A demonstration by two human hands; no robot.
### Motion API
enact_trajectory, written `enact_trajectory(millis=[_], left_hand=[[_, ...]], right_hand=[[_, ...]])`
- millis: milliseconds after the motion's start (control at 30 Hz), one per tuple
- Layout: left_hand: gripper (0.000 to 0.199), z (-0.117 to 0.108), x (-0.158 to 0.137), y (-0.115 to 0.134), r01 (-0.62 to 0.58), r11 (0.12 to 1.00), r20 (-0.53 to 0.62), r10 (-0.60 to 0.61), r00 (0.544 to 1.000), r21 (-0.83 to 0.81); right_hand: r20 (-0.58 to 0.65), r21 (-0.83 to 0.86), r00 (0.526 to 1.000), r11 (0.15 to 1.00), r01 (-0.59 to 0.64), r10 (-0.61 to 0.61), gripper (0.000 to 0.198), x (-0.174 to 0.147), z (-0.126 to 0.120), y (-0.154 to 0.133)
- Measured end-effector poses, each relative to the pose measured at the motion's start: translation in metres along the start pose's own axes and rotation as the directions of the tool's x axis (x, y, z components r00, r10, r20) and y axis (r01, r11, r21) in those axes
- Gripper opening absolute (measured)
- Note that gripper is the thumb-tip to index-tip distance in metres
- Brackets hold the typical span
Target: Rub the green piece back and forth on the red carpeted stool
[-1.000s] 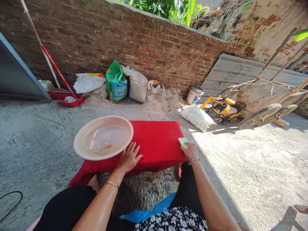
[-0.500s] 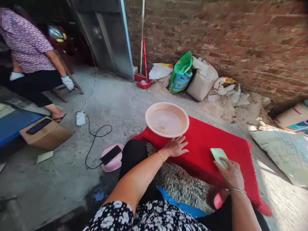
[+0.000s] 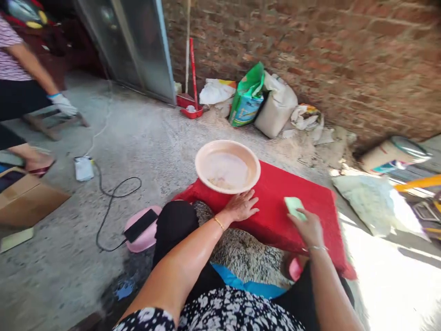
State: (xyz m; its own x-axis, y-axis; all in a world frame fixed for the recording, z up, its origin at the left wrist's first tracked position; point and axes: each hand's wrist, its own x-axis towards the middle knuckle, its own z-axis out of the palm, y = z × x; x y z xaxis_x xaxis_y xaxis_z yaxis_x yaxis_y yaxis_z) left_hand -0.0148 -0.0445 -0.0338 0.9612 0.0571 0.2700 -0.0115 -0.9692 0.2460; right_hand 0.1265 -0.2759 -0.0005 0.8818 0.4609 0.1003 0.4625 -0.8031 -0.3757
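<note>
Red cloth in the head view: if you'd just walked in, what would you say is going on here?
The person's right hand holds a flat, pale green rectangular object over the red cloth. Their left hand, fingers spread, is on the cloth beside a round, pale pink basin; whether the fingertips touch its rim is unclear. The basin appears to contain cloudy liquid. Farther left, another person's white-gloved hand shows, well apart from these things.

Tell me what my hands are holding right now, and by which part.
The right hand holds the pale green flat object by its near end. The left hand holds nothing; it lies spread on the red cloth beside the basin.
</note>
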Motion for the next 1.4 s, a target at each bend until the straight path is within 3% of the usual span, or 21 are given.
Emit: enact_trajectory(millis=[167, 233, 300, 400, 533, 633, 733, 767, 833, 933, 1000, 1067, 1167, 1267, 1400], left_hand=[[0.047, -0.005, 0.005, 0.002, -0.008, 1.0, 0.038, 0.008, 0.999, -0.003], [0.046, -0.007, 0.005, 0.004, -0.017, 1.0, 0.038, 0.017, 0.999, -0.003], [0.046, -0.008, 0.006, 0.004, 0.004, 1.0, 0.04, -0.004, 0.999, 0.0], [0.046, -0.007, 0.008, 0.003, 0.02, 1.0, 0.058, -0.02, 0.998, 0.003], [0.045, -0.006, 0.01, 0.003, 0.012, 1.0, 0.049, -0.011, 0.999, -0.015], [0.045, -0.006, 0.01, 0.005, 0.02, 1.0, 0.035, -0.02, 0.999, -0.011], [0.046, -0.007, 0.009, 0.006, 0.016, 1.0, 0.026, -0.016, 1.0, 0.008], [0.046, -0.007, 0.009, 0.006, 0.015, 1.0, 0.025, -0.015, 1.0, 0.013], [0.045, -0.008, 0.008, 0.007, 0.016, 1.0, 0.028, -0.017, 0.999, 0.026], [0.045, -0.009, 0.007, 0.008, 0.012, 0.998, 0.029, -0.014, 0.999, 0.055], [0.045, -0.008, 0.005, 0.007, 0.015, 0.998, 0.009, -0.016, 1.0, 0.056], [0.043, -0.006, 0.004, 0.007, 0.02, 0.999, -0.031, -0.019, 0.999, 0.04], [0.038, -0.003, 0.002, 0.004, -0.004, 1.0, -0.105, 0.005, 0.994, 0.005], [0.036, 0.0, 0.003, 0.003, -0.037, 0.999, -0.139, 0.036, 0.99, -0.008], [0.036, 0.001, 0.005, 0.003, -0.043, 0.999, -0.133, 0.046, 0.99, 0.026]], right_hand=[[0.055, 0.084, 0.966, 0.965, 0.247, -0.252, 0.035, 0.041, 0.036, -0.083], [0.122, 0.082, 0.952, 0.959, 0.271, -0.279, 0.035, 0.05, 0.039, -0.093], [0.175, 0.07, 0.948, 0.964, 0.256, -0.264, 0.036, 0.056, 0.034, -0.083], [0.165, 0.02, 0.972, 0.986, 0.165, -0.166, 0.036, 0.057, 0.01, -0.033], [0.053, -0.106, 0.994, 0.991, -0.087, 0.093, 0.037, 0.037, -0.045, 0.071], [-0.041, -0.199, 0.926, 0.905, -0.375, 0.375, 0.042, 0.011, -0.085, 0.139], [-0.112, -0.215, 0.858, 0.83, -0.514, 0.502, 0.045, -0.007, -0.102, 0.164], [-0.114, -0.202, 0.86, 0.836, -0.51, 0.498, 0.046, -0.008, -0.1, 0.16], [-0.096, -0.155, 0.907, 0.894, -0.421, 0.411, 0.047, -0.003, -0.088, 0.134], [0.0, -0.051, 0.998, 0.996, -0.071, 0.071, 0.04, 0.019, -0.055, 0.064], [0.106, 0.003, 0.98, 0.985, 0.171, -0.171, 0.036, 0.039, -0.035, 0.009], [0.197, 0.007, 0.923, 0.941, 0.337, -0.332, 0.035, 0.058, -0.018, -0.041], [0.316, -0.005, 0.848, 0.894, 0.449, -0.425, 0.036, 0.084, 0.0, -0.092], [0.392, 0.003, 0.822, 0.894, 0.449, -0.414, 0.038, 0.104, 0.011, -0.106], [0.42, -0.032, 0.843, 0.924, 0.382, -0.335, 0.041, 0.115, 0.002, -0.071]])
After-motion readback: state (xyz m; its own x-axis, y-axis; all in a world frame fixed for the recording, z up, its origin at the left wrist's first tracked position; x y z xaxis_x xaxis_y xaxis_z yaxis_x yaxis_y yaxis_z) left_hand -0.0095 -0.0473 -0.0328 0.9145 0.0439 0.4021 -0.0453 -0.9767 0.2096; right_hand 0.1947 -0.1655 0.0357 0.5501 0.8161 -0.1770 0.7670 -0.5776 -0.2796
